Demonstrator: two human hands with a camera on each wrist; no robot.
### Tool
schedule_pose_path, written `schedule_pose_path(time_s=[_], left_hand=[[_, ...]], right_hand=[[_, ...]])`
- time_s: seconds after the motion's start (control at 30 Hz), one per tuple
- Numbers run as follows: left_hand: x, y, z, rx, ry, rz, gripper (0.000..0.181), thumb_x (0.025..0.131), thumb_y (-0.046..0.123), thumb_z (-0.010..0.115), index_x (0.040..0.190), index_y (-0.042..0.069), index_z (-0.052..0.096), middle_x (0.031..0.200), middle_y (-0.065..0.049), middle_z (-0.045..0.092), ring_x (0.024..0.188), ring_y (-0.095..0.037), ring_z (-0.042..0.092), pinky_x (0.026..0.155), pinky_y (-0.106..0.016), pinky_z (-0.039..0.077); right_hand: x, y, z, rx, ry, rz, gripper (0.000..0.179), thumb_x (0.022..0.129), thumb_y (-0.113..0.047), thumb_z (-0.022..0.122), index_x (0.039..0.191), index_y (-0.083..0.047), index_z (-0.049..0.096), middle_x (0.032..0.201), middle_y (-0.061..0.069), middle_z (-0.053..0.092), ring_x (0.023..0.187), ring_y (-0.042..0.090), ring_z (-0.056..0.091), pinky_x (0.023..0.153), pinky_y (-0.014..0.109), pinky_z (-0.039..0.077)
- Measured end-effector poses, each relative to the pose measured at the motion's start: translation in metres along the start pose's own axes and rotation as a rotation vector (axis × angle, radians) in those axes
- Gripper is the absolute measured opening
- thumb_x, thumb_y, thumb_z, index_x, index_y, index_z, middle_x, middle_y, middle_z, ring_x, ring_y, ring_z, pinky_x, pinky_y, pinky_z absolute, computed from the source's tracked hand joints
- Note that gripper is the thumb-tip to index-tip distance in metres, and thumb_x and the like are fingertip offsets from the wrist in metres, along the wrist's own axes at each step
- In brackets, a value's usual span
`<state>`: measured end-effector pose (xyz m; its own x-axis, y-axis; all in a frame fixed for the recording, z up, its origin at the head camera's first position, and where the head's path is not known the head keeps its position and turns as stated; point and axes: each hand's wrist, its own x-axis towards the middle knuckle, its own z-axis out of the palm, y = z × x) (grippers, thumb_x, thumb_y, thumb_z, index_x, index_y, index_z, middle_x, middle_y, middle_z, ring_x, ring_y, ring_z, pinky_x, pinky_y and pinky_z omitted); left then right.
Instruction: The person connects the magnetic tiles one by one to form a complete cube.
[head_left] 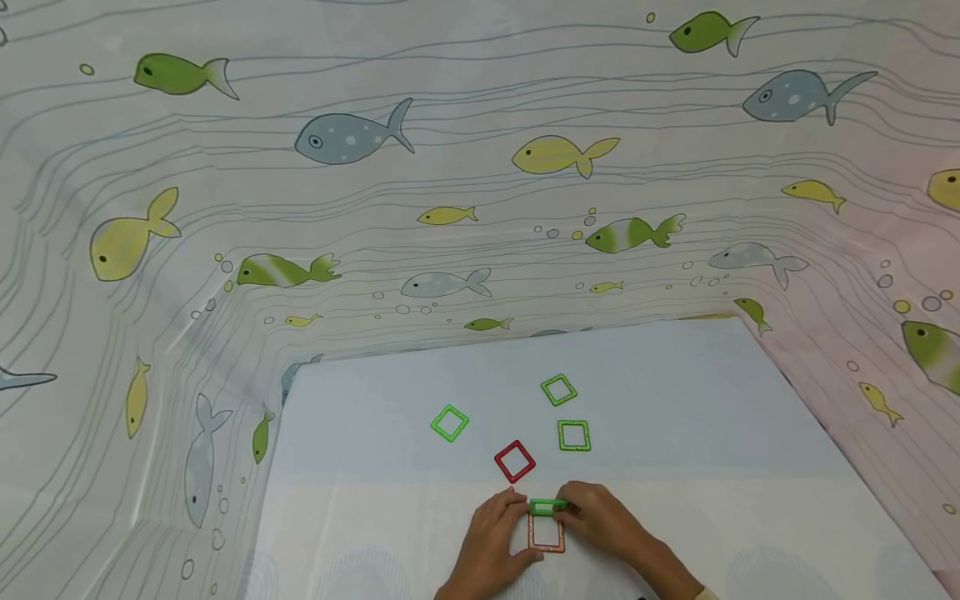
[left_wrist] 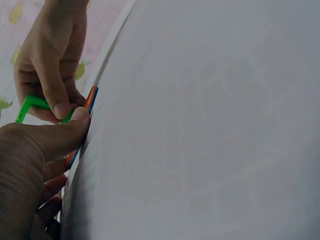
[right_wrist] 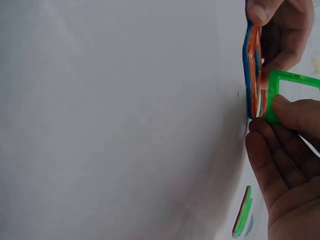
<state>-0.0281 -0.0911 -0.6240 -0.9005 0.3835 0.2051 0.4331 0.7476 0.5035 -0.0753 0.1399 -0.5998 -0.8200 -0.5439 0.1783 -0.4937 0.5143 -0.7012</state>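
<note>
An orange square frame tile lies on the table between the hands. My left hand grips it, the thumb at its near edge and fingers by its far left corner. Beneath the orange, a blue layer shows along its side in the right wrist view. At the far edge of the orange tile, my right hand pinches a green square frame tile between thumb and fingers. That green tile stands up from the orange one, its lower edge close to it. In the left wrist view the left thumb partly hides both tiles.
Beyond the hands lie a red square frame tile and several green ones, including one at the left, one at the right and one farther back. Fish-printed sheeting rises around the pale table.
</note>
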Motion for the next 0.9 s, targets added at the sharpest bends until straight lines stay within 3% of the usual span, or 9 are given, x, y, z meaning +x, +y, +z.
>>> schedule_pose_path(time_s=[0.9], left_hand=[[0.0013, -0.0003, 0.0026, -0.002, 0.015, -0.009, 0.067, 0.070, 0.048, 0.086, 0.124, 0.019, 0.059, 0.136, 0.007, 0.053, 0.132, -0.017, 0.048, 0.107, -0.045, 0.043]], right_hand=[[0.0026, 0.0009, 0.0049, -0.044, 0.008, -0.015, 0.018, 0.081, -0.005, 0.079, 0.086, -0.016, 0.065, 0.081, -0.012, 0.061, 0.073, -0.006, 0.047, 0.062, 0.015, 0.046]])
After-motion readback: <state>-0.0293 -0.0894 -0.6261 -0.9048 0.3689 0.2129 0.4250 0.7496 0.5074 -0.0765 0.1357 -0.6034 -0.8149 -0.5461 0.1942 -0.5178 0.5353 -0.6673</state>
